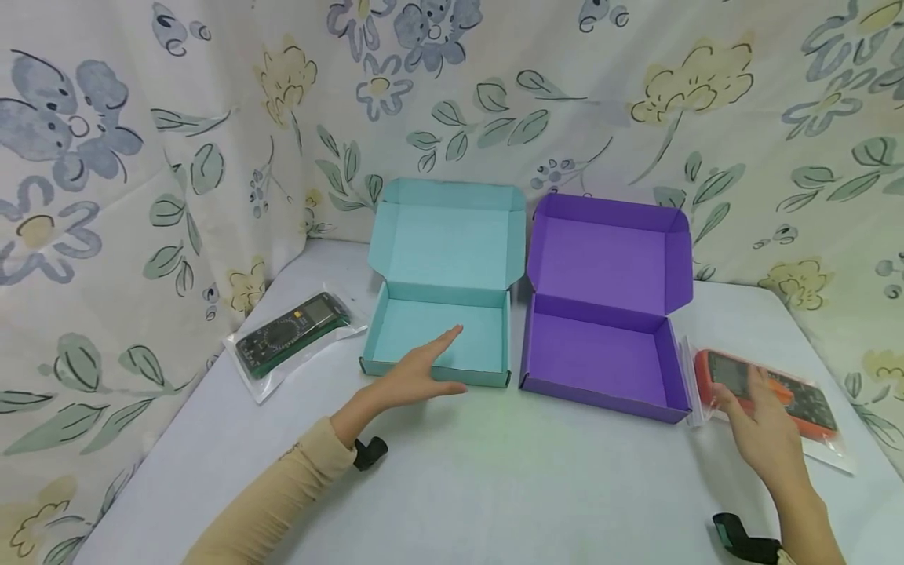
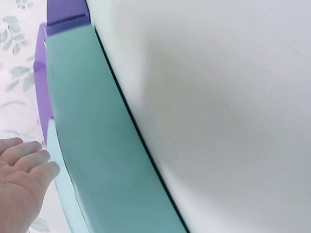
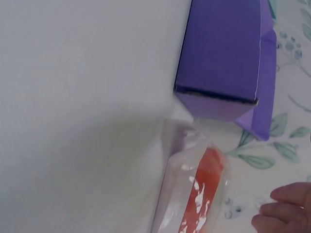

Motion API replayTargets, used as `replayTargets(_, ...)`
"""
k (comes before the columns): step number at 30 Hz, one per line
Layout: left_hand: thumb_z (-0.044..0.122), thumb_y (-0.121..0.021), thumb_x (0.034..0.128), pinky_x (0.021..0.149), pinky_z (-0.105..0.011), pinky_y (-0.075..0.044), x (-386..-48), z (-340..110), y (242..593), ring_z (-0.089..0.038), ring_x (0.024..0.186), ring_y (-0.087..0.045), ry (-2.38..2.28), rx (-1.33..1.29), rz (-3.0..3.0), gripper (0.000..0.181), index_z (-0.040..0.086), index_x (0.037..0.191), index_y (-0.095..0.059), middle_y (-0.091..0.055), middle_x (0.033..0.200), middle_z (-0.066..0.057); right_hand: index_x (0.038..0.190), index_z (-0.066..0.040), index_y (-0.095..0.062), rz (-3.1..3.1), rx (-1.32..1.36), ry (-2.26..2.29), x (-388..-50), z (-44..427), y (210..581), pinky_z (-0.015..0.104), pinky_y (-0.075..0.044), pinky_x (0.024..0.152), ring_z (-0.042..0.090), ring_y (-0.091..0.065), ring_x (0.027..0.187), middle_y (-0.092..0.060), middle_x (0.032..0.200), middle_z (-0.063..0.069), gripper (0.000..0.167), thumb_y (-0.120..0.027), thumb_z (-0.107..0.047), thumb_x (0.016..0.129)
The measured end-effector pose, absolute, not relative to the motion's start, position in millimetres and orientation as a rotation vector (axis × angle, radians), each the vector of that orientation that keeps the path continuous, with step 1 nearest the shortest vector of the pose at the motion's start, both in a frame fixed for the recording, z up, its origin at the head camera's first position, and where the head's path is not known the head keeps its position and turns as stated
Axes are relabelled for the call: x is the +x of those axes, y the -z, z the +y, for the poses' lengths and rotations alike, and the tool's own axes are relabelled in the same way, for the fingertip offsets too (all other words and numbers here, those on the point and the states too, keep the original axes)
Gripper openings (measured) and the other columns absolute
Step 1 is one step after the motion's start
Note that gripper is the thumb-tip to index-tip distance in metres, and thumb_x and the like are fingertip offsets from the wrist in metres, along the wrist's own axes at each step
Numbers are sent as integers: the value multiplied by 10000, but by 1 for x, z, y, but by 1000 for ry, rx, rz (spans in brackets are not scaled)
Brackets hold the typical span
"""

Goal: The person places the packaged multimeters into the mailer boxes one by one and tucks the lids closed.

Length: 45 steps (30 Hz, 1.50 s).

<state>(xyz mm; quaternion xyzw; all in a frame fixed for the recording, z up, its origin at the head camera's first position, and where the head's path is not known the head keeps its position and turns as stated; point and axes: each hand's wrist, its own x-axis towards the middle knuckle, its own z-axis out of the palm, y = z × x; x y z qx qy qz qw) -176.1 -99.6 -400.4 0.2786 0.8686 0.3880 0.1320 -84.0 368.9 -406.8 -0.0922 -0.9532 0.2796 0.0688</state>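
A: Head view first: what could go wrong?
B: The right hand (image 1: 766, 428) looks open, straight fingers over the orange meter (image 1: 808, 402), which lies on the table (image 1: 530, 486) just right of the purple box (image 1: 600, 399). If only the loose bag (image 1: 833, 455) gets pinched, I'd expect the meter to slide inside it. Its end sits so near the box that a sideways push could shove that too.
A: And the meter's looks?
B: Orange shell, dark face, grey screen, lying flat.
A: Left wrist?
B: The left hand (image 2: 22, 189) is open and holds nothing, straight fingers beside the teal box (image 2: 102, 126). Dropped carelessly, it could knock that into its neighbour.
A: Right wrist?
B: There a gap shows between fingertips and bag, so no grip. The plastic is clear, creased and shiny, white glare streaking the orange edge; I'd judge it slippery.
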Motion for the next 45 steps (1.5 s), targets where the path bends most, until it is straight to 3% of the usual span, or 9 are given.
replayTargets(12,278,-735,879,1117,-485,-319,-189,-59,391,-302,1421,-287,-1171,891,2381,900,123,1568,-177,-225,1591,-78,1451,173,-41,-2811,-301,-847,-82,396,413,738,61,1035,561,87,1373,68,1506,383,731,-331,-370,1056)
replayTargets(18,210,-727,887,1098,-471,-352,-194,-42,394,-416,1359,-362,-1248,949,2286,897,70,1563,-155,-202,1596,-107,1429,201,-62,-2803,-376,-817,-79,408,412,742,25,1045,560,66,1379,50,1488,404,746,-313,-395,1057)
replayTargets(26,251,-739,880,1117,-427,-331,-198,-27,396,-325,1393,-337,-1200,947,2294,939,78,1567,-123,-206,1592,-100,1417,208,-56,-2803,-437,-804,-77,415,410,756,-17,1036,576,55,1367,48,1481,408,760,-304,-413,1056)
replayTargets(32,258,-742,876,1107,-414,-347,-201,-17,396,-349,1377,-361,-1180,919,2296,965,85,1570,-94,-162,1605,-65,1414,211,-30,-2802,-520,-779,-75,418,411,745,-30,1048,564,45,1377,44,1483,406,808,-248,-476,1048)
replayTargets(39,224,-771,852,1093,-347,-366,-202,-5,394,-336,1347,-408,-1156,835,2342,1012,91,1569,-69,-134,1611,-57,1412,207,-31,-2794,-613,-814,-73,424,412,642,-18,1118,529,44,1394,52,1498,377,767,-236,-438,1051)
replayTargets(45,176,-787,831,1114,-352,-333,-206,2,396,-319,1386,-349,-1200,727,2326,1070,50,1560,-13,-98,1614,-87,1426,168,30,-2781,-709,-897,-73,430,412,587,17,1139,484,80,1408,107,1507,331,745,-238,-419,1054)
